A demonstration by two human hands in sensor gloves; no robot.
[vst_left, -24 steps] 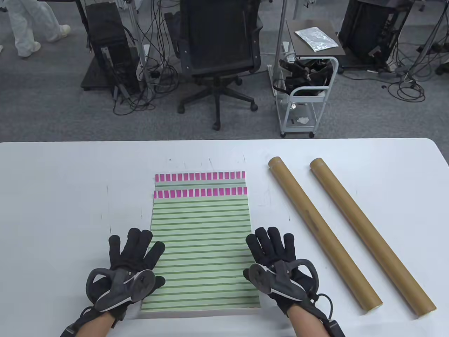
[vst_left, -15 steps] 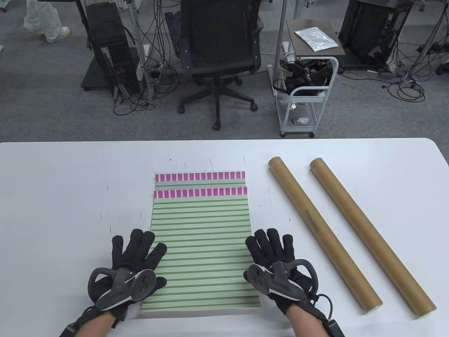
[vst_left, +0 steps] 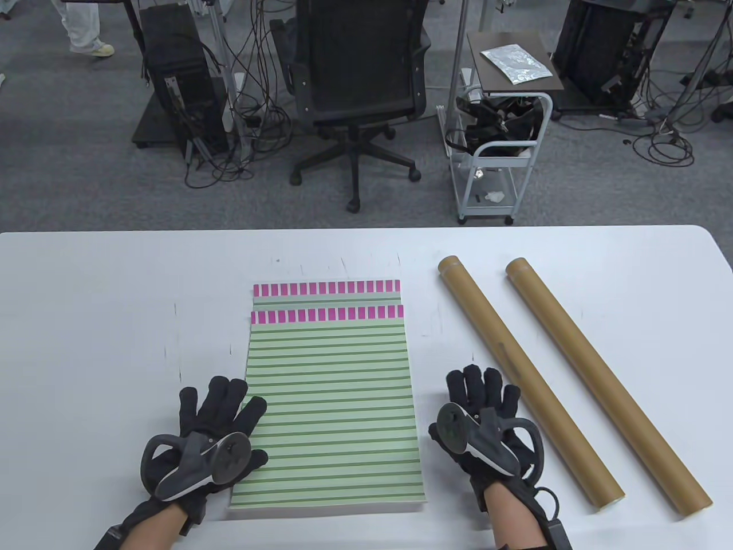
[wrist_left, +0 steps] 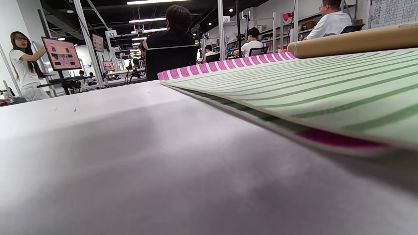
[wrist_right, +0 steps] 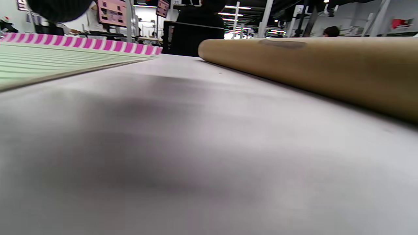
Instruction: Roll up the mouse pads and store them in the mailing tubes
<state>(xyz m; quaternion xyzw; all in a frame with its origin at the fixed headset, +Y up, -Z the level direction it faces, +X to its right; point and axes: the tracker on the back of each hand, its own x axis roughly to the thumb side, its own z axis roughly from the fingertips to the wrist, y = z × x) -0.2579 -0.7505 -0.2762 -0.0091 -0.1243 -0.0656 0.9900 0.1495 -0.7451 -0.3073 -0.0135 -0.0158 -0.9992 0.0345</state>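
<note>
Your left hand [vst_left: 215, 424] lies flat at the left edge of the top mouse pad [vst_left: 329, 401], its fingers straight and spread. The index finger and thumb lie over the pad's striped surface, the other fingers on the white tabletop [vst_left: 103, 321] beside it. That grip is open and has hold of nothing.

Your right hand [vst_left: 484, 421] rests on bare tabletop between the pad's right edge and the nearer tube [vst_left: 527, 381], touching neither. Its fingers are stretched forward, so this grip is open and empty too.

The top mouse pad lies unrolled, green stripes running across it and a band of pink blocks at its far end. A second mouse pad [vst_left: 326, 291] lies beneath it, showing only its own pink band and a grey strip past the far edge. In the left wrist view the two layers show as a stacked edge [wrist_left: 261, 117], with pink at the near corner.

Two brown cardboard tubes lie side by side to the right of the pads, slanting from far-left to near-right. The farther tube [vst_left: 607, 381] sits just beside the nearer one, not touching.
</note>
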